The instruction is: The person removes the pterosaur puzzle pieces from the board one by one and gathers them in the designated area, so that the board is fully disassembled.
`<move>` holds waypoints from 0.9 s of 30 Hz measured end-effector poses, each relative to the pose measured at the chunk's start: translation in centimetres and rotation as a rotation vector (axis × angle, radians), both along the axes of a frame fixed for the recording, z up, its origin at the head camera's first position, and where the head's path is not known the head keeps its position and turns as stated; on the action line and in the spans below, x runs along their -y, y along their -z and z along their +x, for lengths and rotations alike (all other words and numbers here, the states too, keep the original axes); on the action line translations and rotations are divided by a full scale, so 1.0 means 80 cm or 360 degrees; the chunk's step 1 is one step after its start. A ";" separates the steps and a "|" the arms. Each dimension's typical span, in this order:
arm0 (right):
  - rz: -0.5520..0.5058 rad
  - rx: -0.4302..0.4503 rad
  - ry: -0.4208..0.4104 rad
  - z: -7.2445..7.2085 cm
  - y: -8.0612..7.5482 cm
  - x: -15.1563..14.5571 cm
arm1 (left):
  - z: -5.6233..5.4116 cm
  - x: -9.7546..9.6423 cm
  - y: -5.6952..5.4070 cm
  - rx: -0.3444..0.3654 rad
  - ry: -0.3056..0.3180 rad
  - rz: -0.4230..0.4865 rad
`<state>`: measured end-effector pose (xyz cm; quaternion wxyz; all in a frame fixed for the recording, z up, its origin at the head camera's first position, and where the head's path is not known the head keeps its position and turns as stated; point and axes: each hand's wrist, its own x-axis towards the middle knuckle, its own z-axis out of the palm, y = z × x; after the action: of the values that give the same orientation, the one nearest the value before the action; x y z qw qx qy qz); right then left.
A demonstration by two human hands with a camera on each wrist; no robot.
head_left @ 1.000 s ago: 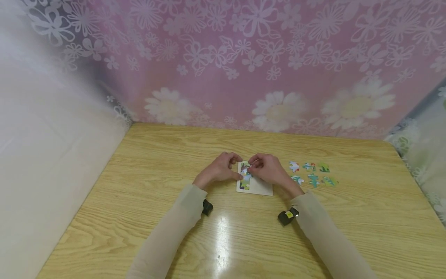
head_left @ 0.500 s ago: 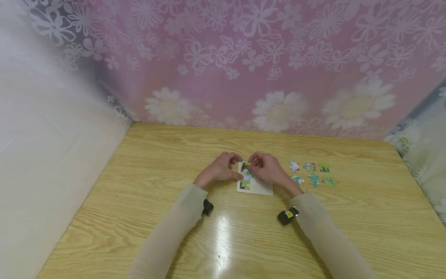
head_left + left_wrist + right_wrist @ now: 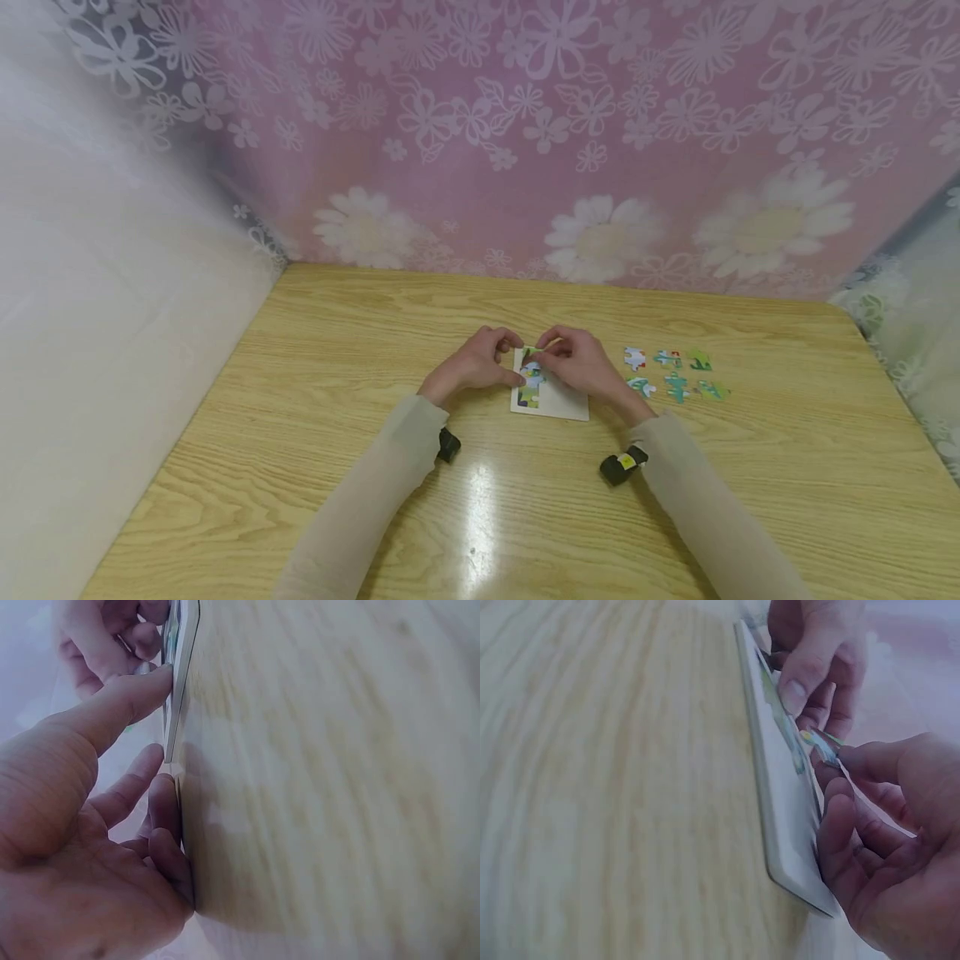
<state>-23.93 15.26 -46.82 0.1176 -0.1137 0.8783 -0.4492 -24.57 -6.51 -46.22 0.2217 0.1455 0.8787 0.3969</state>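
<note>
A small white puzzle board [image 3: 562,403] lies on the table, with joined puzzle pieces [image 3: 529,395] along its left side. My left hand [image 3: 474,362] holds the board at that side; its thumb lies over the left edge and a fingertip touches the far left corner. Between thumb and finger, my right hand [image 3: 576,363] pinches a puzzle piece [image 3: 825,748], which appears tilted over the board in the right wrist view. In the head view the right fingers mostly hide that piece. The board shows nearly edge-on in the left wrist view.
Right of the board, several loose puzzle pieces [image 3: 677,386] lie in two rows on the wooden table [image 3: 360,500]. A pink floral curtain [image 3: 465,167] hangs behind the table's far edge, and a white sheet [image 3: 112,317] borders it on the left.
The right hand's pinched piece has tipped and is now more hidden by the fingers in the head view. Both hands otherwise stay nearly in place, and the loose pieces have not moved.
</note>
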 end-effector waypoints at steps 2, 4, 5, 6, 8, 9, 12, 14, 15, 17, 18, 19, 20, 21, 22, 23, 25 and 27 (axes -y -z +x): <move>-0.0052 0.0043 0.0018 0.002 -0.001 -0.005 | 0.000 0.000 0.001 -0.0010 0.0015 0.0005; -0.0083 0.0052 0.0010 0.006 -0.003 -0.011 | 0.001 0.000 0.002 -0.0013 0.0030 0.0010; -0.0093 0.0051 0.0005 0.009 -0.004 -0.014 | 0.001 0.001 0.003 -0.0015 0.0038 0.0012; -0.0098 0.0041 0.0002 0.011 -0.005 -0.017 | 0.001 0.001 0.004 -0.0018 0.0043 0.0015; -0.0097 0.0020 -0.0009 0.017 -0.008 -0.025 | 0.000 0.003 0.006 -0.0020 0.0058 0.0026; -0.0099 0.0000 -0.0020 0.020 -0.011 -0.029 | 0.000 0.004 0.007 -0.0022 0.0068 0.0031; -0.0082 -0.0022 0.0009 0.029 -0.018 -0.042 | -0.001 0.008 0.010 -0.0022 0.0113 0.0050; -0.0068 -0.0029 0.0024 0.034 -0.022 -0.052 | -0.001 0.011 0.010 -0.0020 0.0151 0.0060; -0.0063 -0.0031 0.0033 0.037 -0.023 -0.058 | -0.001 0.013 0.010 -0.0015 0.0167 0.0074; -0.0050 -0.0026 0.0058 0.042 -0.025 -0.069 | 0.001 0.017 0.008 -0.0010 0.0192 0.0090; -0.0045 -0.0023 0.0066 0.045 -0.026 -0.075 | 0.003 0.018 0.007 -0.0011 0.0196 0.0103; -0.0043 -0.0028 0.0069 0.048 -0.027 -0.080 | 0.005 0.019 0.005 -0.0018 0.0200 0.0111; -0.0045 -0.0030 0.0072 0.051 -0.028 -0.086 | 0.007 0.020 0.004 -0.0032 0.0204 0.0116; -0.0037 -0.0032 0.0076 0.055 -0.029 -0.092 | 0.009 0.020 0.003 -0.0041 0.0205 0.0123; -0.0035 -0.0033 0.0081 0.058 -0.029 -0.097 | 0.012 0.021 0.002 -0.0056 0.0208 0.0117; -0.0030 -0.0041 0.0081 0.061 -0.030 -0.102 | 0.014 0.021 0.002 -0.0068 0.0209 0.0113; -0.0028 -0.0057 0.0076 0.067 -0.030 -0.113 | 0.019 0.020 0.001 -0.0084 0.0205 0.0096; -0.0004 -0.0078 0.0069 0.072 -0.029 -0.122 | 0.023 0.019 0.000 -0.0083 0.0192 0.0075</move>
<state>-18.18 25.02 -44.51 0.0860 -0.1057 0.8827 -0.4498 -22.73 -8.05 -46.24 0.2186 0.2137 0.8642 0.3996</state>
